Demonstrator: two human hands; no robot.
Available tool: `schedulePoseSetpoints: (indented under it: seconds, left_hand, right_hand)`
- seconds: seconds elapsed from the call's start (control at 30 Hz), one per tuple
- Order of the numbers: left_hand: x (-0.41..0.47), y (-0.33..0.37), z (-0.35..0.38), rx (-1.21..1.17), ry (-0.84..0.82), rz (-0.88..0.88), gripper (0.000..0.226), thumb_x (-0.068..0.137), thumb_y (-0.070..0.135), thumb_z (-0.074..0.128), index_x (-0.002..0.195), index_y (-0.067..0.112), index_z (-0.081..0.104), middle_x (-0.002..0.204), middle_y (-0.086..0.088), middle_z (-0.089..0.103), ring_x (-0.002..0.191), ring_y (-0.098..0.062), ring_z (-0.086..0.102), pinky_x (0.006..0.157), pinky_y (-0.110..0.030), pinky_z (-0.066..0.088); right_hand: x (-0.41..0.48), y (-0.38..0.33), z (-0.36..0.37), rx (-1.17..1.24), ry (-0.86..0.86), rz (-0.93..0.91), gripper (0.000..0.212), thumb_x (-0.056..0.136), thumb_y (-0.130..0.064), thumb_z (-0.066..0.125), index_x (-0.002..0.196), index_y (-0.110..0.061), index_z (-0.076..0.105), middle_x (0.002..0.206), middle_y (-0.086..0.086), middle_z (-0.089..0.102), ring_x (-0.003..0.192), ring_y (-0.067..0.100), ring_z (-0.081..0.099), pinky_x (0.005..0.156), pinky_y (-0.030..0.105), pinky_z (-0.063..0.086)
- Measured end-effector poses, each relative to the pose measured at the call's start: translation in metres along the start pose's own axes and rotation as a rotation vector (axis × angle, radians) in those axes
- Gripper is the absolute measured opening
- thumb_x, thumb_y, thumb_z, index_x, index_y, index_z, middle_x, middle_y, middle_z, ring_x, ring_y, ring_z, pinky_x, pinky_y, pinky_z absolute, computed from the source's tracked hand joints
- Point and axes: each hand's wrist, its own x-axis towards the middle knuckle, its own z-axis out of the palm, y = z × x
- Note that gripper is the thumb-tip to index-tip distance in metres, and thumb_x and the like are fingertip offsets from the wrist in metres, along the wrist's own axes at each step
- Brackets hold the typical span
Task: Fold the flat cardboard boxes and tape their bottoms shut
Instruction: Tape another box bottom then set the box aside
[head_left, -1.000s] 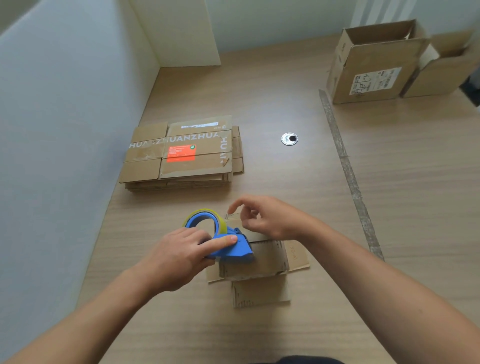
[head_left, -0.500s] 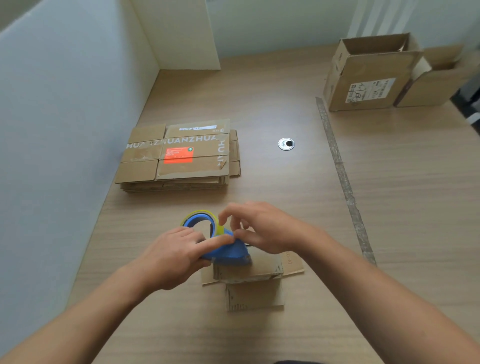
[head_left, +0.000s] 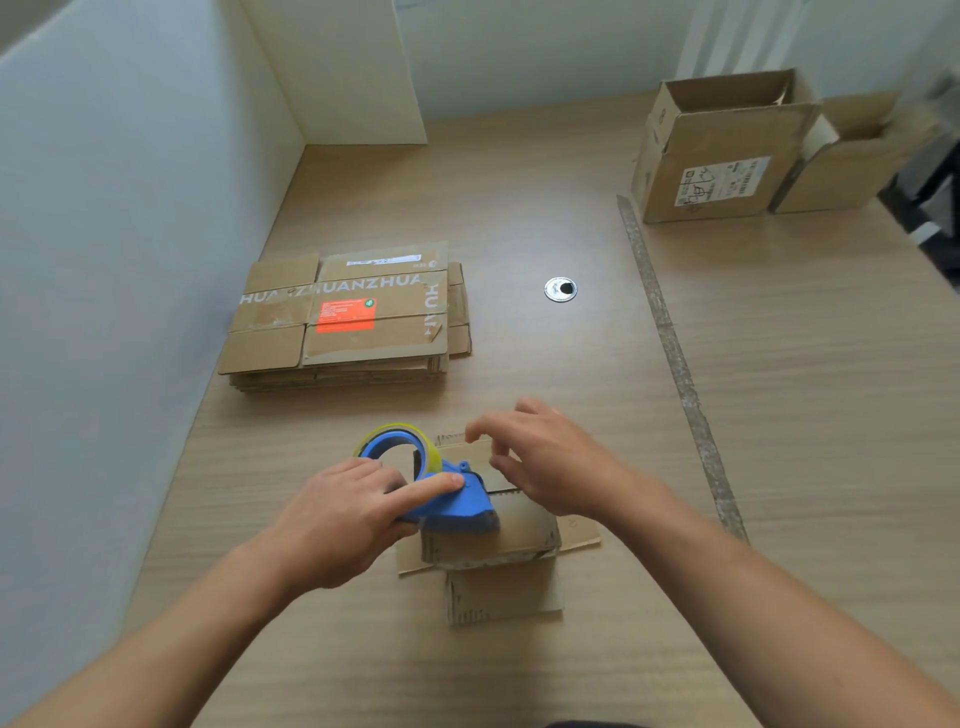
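Observation:
A small cardboard box (head_left: 493, 540) stands on the wooden table near me, its flaps spread out at the sides and front. A blue tape dispenser (head_left: 452, 506) with a yellowish roll of tape (head_left: 395, 434) rests on top of the box. My left hand (head_left: 337, 525) grips the dispenser, index finger stretched along its body. My right hand (head_left: 550, 462) hovers over the far side of the box beside the dispenser; its thumb and forefinger are apart, and I see nothing between them. A stack of flat cardboard boxes (head_left: 353, 317) lies farther back on the left.
Two folded open boxes (head_left: 722, 156) (head_left: 857, 156) stand at the back right. A round cable hole (head_left: 560, 289) sits mid-table. A worn strip of tape (head_left: 675, 364) runs along the table to the right. A white partition (head_left: 130, 208) borders the left side.
My right hand came in close to the dispenser, then lifted a little with thumb and forefinger spread. My left hand kept hold of the dispenser on the box.

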Motion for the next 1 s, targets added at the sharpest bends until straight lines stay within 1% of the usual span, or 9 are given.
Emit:
schedulePoseSetpoints:
  seconds: [0.1,0.2,0.33,0.47,0.53,0.67,0.77,0.87,1.0]
  left_hand:
    - [-0.001,0.000,0.000,0.007,-0.011,-0.010,0.071,0.092,0.044,0.039,0.154,0.045,0.005,0.081,0.012,0.056,0.067,-0.014,0.056,0.064,-0.024,0.050]
    - [-0.002,0.000,0.000,0.008,-0.031,-0.049,0.065,0.091,0.044,0.041,0.153,0.043,0.021,0.079,0.014,0.054,0.065,-0.011,0.053,0.063,-0.021,0.048]
    - [-0.005,0.003,0.000,0.002,-0.056,-0.084,0.057,0.090,0.045,0.042,0.146,0.039,0.033,0.076,0.016,0.051,0.063,-0.009,0.051,0.060,-0.019,0.042]
    - [0.002,0.004,-0.001,-0.044,-0.063,-0.083,0.067,0.089,0.042,0.061,0.148,0.041,0.029,0.075,0.016,0.051,0.063,-0.010,0.053,0.061,-0.019,0.043]
    - [0.005,0.007,-0.002,-0.031,-0.068,-0.068,0.069,0.091,0.044,0.054,0.152,0.046,0.021,0.076,0.016,0.051,0.063,-0.009,0.053,0.061,-0.019,0.043]
    - [0.009,0.014,-0.006,0.002,-0.064,-0.061,0.067,0.090,0.045,0.041,0.152,0.046,0.018,0.074,0.016,0.049,0.062,-0.009,0.050,0.062,-0.020,0.046]
    - [0.015,0.018,-0.009,0.017,-0.064,-0.058,0.070,0.088,0.045,0.042,0.154,0.046,0.018,0.072,0.017,0.047,0.061,-0.009,0.050,0.062,-0.020,0.045]
    - [0.026,0.022,-0.014,0.018,-0.059,-0.062,0.066,0.082,0.044,0.050,0.147,0.043,0.035,0.069,0.017,0.045,0.058,-0.008,0.050,0.059,-0.020,0.044]
    - [0.028,0.026,-0.018,0.005,-0.094,-0.084,0.072,0.075,0.043,0.063,0.143,0.041,0.040,0.070,0.018,0.046,0.056,-0.007,0.049,0.058,-0.019,0.041]
  right_hand:
    - [-0.004,-0.001,0.002,-0.078,0.030,-0.042,0.031,0.101,-0.018,0.050,0.132,-0.024,0.052,0.123,-0.008,0.060,0.108,0.018,0.040,0.089,0.032,0.034]
    - [-0.015,0.004,0.008,-0.106,0.040,-0.043,0.030,0.101,-0.019,0.050,0.131,-0.023,0.053,0.124,-0.007,0.059,0.112,0.017,0.042,0.093,0.030,0.033]
    - [-0.034,0.019,0.019,0.003,-0.024,0.052,0.022,0.100,-0.021,0.049,0.119,-0.021,0.060,0.111,-0.004,0.060,0.106,0.016,0.043,0.096,0.033,0.039]
    - [-0.039,0.031,0.018,0.054,0.023,0.080,0.010,0.099,-0.024,0.054,0.102,-0.027,0.063,0.093,-0.016,0.054,0.093,0.008,0.044,0.084,0.026,0.038]
    - [-0.042,0.031,0.015,0.118,0.059,0.106,0.011,0.097,-0.022,0.059,0.093,-0.032,0.062,0.086,-0.020,0.055,0.086,0.002,0.046,0.077,0.018,0.035]
    - [-0.060,0.039,-0.003,0.316,0.152,0.244,0.015,0.091,-0.015,0.067,0.086,-0.029,0.070,0.076,-0.020,0.063,0.073,-0.007,0.054,0.067,0.009,0.036]
    - [-0.073,0.050,-0.015,0.521,0.158,0.376,0.019,0.090,-0.011,0.068,0.079,-0.026,0.070,0.069,-0.015,0.066,0.061,-0.002,0.050,0.063,0.018,0.042]
    - [-0.072,0.046,0.004,0.816,0.169,0.547,0.018,0.089,-0.010,0.064,0.075,-0.020,0.061,0.069,-0.010,0.059,0.068,0.004,0.051,0.072,0.027,0.043]
    - [-0.068,0.037,0.040,1.147,0.258,0.678,0.017,0.094,-0.020,0.065,0.082,-0.017,0.053,0.089,0.000,0.059,0.087,0.009,0.062,0.080,0.037,0.054]
